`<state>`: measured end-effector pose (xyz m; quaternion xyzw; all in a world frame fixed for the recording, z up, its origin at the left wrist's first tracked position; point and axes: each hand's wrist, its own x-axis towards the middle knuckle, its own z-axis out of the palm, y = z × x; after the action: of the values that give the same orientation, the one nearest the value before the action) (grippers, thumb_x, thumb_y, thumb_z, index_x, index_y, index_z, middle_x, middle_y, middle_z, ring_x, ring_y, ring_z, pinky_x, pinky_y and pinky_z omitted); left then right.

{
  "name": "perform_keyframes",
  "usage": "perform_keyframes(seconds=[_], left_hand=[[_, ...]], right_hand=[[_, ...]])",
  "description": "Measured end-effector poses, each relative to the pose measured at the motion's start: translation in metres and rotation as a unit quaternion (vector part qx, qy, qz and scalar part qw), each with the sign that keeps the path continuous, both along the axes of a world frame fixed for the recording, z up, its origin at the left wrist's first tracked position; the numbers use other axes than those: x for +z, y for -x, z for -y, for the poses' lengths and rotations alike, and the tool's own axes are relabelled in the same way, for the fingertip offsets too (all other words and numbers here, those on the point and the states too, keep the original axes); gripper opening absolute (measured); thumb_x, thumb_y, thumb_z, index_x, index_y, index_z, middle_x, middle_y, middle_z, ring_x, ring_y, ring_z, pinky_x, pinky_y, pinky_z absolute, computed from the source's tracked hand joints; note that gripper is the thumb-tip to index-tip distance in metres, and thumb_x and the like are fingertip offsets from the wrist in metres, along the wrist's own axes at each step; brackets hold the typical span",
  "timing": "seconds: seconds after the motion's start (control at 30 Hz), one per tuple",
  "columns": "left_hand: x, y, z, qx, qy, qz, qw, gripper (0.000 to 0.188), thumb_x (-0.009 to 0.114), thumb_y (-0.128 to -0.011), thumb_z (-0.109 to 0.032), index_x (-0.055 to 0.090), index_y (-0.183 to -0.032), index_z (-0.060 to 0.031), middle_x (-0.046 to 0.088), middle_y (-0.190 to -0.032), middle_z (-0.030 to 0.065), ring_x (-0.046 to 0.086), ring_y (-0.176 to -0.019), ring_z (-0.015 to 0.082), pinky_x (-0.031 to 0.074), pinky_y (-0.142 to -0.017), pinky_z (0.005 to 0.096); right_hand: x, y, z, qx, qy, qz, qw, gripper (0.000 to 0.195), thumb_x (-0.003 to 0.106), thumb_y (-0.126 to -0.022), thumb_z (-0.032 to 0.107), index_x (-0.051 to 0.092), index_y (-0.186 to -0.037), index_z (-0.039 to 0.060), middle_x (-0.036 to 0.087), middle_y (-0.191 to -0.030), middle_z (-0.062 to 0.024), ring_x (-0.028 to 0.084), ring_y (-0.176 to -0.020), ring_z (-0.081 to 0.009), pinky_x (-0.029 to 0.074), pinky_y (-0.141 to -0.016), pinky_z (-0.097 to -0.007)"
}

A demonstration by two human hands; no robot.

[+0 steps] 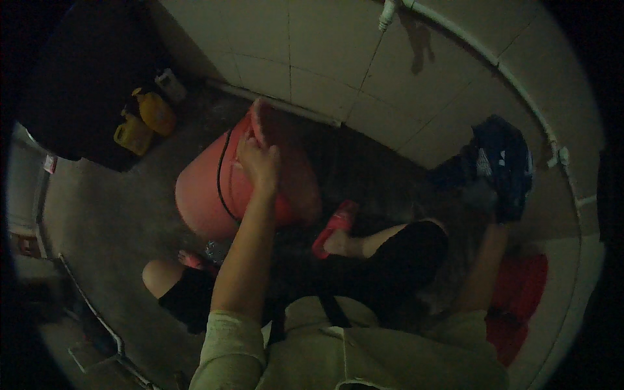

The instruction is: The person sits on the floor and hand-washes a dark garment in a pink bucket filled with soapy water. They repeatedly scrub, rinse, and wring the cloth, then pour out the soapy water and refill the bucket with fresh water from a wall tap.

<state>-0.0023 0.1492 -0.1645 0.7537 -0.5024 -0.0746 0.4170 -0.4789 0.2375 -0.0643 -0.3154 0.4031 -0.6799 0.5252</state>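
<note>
A pinkish-red plastic bucket (204, 190) is tilted over on the dark wet floor, its mouth towards the right. My left hand (259, 163) grips the bucket near the upper part of its rim. The bucket's thin dark bail (221, 178) hangs across its side. Out to the right, against the wall, is a bunched dark blue cloth (507, 165) with white markings, perhaps a garment. My right hand (493, 222) is at the cloth's lower side and appears to hold it; blur and dim light hide the fingers.
Two yellow jugs (155, 113) and a white bottle (170, 85) stand on the floor at the upper left. My red slipper (336, 226) is right of the bucket. A red plastic object (519, 292) lies at the right. White pipes (468, 36) run along the tiled wall (321, 44).
</note>
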Motion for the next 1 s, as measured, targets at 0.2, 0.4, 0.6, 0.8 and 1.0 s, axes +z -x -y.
perform_keyframes(seconds=[0.2, 0.4, 0.6, 0.8, 1.0], left_hand=[[0.039, 0.008, -0.011, -0.088, 0.130, -0.291, 0.944, 0.042, 0.054, -0.062, -0.005, 0.052, -0.103, 0.0046, 0.054, -0.108, 0.0178, 0.053, -0.097, 0.0301, 0.040, -0.083, 0.0315], [-0.006, -0.012, -0.035, -0.087, 0.090, -0.497, 0.859, 0.043, 0.053, -0.065, -0.005, 0.050, -0.107, 0.0002, 0.055, -0.104, 0.0131, 0.052, -0.097, 0.0249, 0.042, -0.081, 0.0335], [-0.049, -0.008, -0.055, -0.025, 0.006, -0.656, 0.754, 0.047, 0.049, -0.066, -0.001, 0.037, -0.111, -0.0042, 0.049, -0.105, 0.0130, 0.049, -0.096, 0.0262, 0.042, -0.079, 0.0348], [-0.085, -0.009, -0.027, -0.010, 0.017, -0.588, 0.809, 0.048, 0.047, -0.064, 0.008, 0.033, -0.107, -0.0085, 0.042, -0.107, 0.0116, 0.046, -0.098, 0.0265, 0.039, -0.085, 0.0398], [-0.076, -0.012, -0.027, 0.031, 0.023, -0.479, 0.877, 0.056, 0.050, -0.064, 0.003, 0.032, -0.116, -0.0095, 0.044, -0.109, 0.0145, 0.047, -0.099, 0.0275, 0.039, -0.084, 0.0354]], right_hand=[[0.013, -0.021, -0.021, 0.011, 0.022, -0.021, 0.999, 0.037, 0.052, -0.080, 0.027, 0.046, -0.111, 0.0079, 0.053, -0.100, -0.0046, 0.051, -0.093, -0.0184, 0.045, -0.075, -0.0330], [-0.010, -0.074, 0.003, 0.075, 0.025, -0.023, 0.997, 0.036, 0.052, -0.080, 0.027, 0.047, -0.110, 0.0082, 0.053, -0.100, -0.0043, 0.051, -0.093, -0.0182, 0.045, -0.075, -0.0330], [-0.067, -0.148, 0.058, 0.183, 0.008, -0.023, 0.983, 0.035, 0.053, -0.080, 0.027, 0.047, -0.110, 0.0085, 0.054, -0.099, -0.0040, 0.050, -0.093, -0.0181, 0.045, -0.074, -0.0330], [-0.099, -0.231, 0.120, 0.249, -0.055, -0.065, 0.965, 0.034, 0.054, -0.079, 0.025, 0.048, -0.109, 0.0088, 0.053, -0.100, -0.0039, 0.050, -0.095, -0.0175, 0.045, -0.074, -0.0331], [-0.002, -0.275, 0.124, -0.020, -0.082, -0.366, 0.927, 0.046, 0.062, -0.076, 0.028, 0.043, -0.110, 0.0045, 0.048, -0.100, -0.0044, 0.048, -0.093, -0.0161, 0.044, -0.073, -0.0314]])
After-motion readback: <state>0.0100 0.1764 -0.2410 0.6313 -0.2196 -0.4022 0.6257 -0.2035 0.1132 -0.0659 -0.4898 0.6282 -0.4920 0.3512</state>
